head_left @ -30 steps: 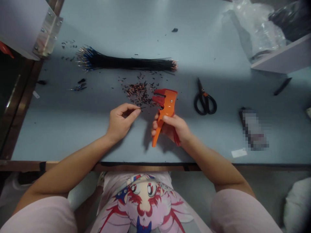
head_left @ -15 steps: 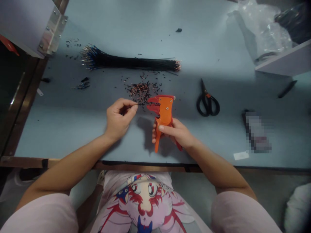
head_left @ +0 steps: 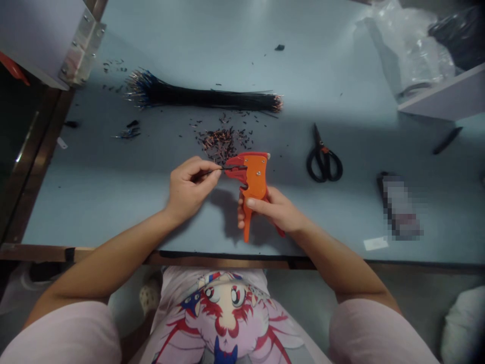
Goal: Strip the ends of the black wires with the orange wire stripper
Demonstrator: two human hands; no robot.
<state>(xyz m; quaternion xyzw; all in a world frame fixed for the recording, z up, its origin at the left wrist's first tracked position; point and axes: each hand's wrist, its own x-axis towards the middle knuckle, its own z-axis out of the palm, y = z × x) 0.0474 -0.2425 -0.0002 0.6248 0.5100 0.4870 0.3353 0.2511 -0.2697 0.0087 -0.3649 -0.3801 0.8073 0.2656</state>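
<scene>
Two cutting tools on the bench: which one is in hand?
The orange plastic wire stripper, gripped in the right hand. The black-handled steel scissors lie untouched to its right on the blue-grey bench.

A small wire-working workshop: the pale blue workbench [head_left: 94, 202] carries a long bundle of black wires [head_left: 204, 100], a scatter of cut insulation scraps [head_left: 219, 144], an orange wire stripper [head_left: 257, 174] and black-handled scissors [head_left: 324, 164]
</scene>
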